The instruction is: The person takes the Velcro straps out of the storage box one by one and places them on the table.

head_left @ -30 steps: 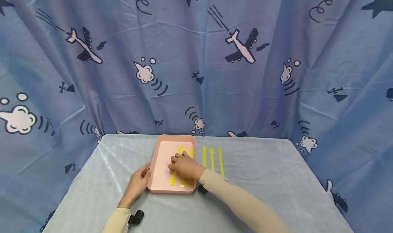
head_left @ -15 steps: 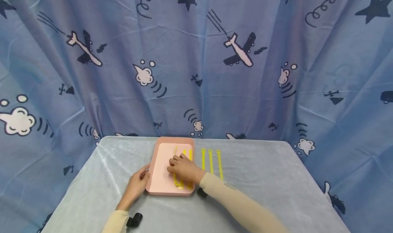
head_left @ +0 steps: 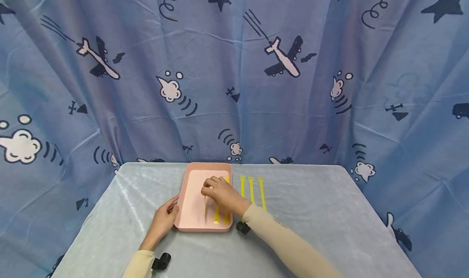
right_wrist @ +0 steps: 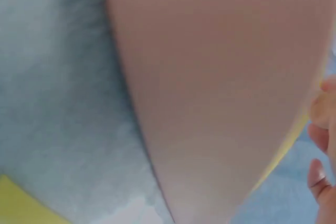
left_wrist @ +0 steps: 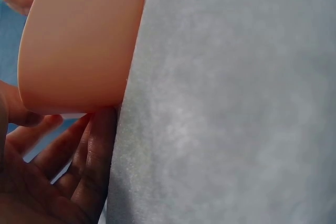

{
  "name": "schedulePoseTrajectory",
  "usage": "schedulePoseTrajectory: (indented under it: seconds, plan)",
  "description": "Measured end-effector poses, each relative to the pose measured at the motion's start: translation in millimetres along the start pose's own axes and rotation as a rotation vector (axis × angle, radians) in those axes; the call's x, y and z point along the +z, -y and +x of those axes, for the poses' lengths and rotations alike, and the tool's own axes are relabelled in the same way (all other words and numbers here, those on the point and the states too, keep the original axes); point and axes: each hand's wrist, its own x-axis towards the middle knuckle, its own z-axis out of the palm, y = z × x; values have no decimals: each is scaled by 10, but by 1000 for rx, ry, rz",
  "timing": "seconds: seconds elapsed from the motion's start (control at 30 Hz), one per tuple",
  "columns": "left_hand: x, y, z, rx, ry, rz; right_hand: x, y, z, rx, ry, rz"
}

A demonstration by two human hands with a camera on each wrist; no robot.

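In the head view my right hand (head_left: pixel 221 192) is over the pink tray (head_left: pixel 192 200), pinching a yellow strip (head_left: pixel 205 206) seen edge-on, its lower end hanging down. Two more yellow strips lie along the tray's right side, partly covered by the hand; the lower end of one strip (head_left: pixel 217 216) shows. In the right wrist view the fingers are at the right edge, beyond the tray wall (right_wrist: pixel 226 77). My left hand (head_left: pixel 162 222) rests against the tray's left side, and in the left wrist view its extended fingers (left_wrist: pixel 97 156) touch the tray's outer wall (left_wrist: pixel 79 51).
Three yellow strips with slotted heads lie side by side right of the tray, the outermost strip (head_left: pixel 261 192) farthest right. A pale grey cloth covers the table (head_left: pixel 311 213). Behind it hangs a blue patterned curtain (head_left: pixel 205 119). A black wrist camera (head_left: pixel 161 261) sits by the left sleeve.
My right hand has picked up the leftmost strip in the tray, which earlier lay flat and then bowed; it now hangs from the fingers. The left hand stays at the tray.
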Motion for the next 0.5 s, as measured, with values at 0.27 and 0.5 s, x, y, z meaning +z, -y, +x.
schedulePoseTrajectory:
  seconds: [0.27, 0.5]
  plan:
    - [-2, 0, 19, 0, 24, -10, -144, -45, 10, 101, -166, 190]
    - [4, -5, -17, -3, 26, -22, -171, -9, -3, 196, -341, 453]
